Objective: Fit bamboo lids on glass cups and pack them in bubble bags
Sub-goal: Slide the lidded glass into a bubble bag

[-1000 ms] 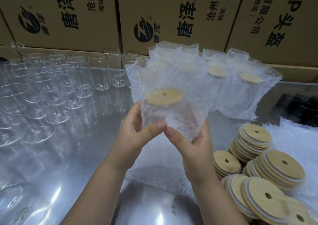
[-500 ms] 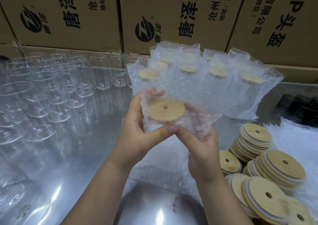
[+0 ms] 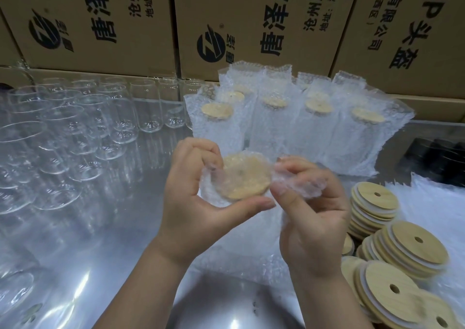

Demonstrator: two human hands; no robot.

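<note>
Behind, boxes (image 3: pixel 251 14) are backing the shiny surface (image 3: pixel 113 253). Left hand (image 3: pixel 193 202) is gripping the bagged cup (image 3: pixel 242 180); right hand (image 3: pixel 312 218) is pinching its bag (image 3: pixel 299 185).

Brown cardboard boxes (image 3: pixel 251 14), black print and logo, stacked along back; shiny metal table (image 3: pixel 120 265); dark objects (image 3: pixel 437 160) far right.

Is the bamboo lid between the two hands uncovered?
No, the bubble bag is folded over the bamboo lid, and the left hand and right hand grip it.
</note>
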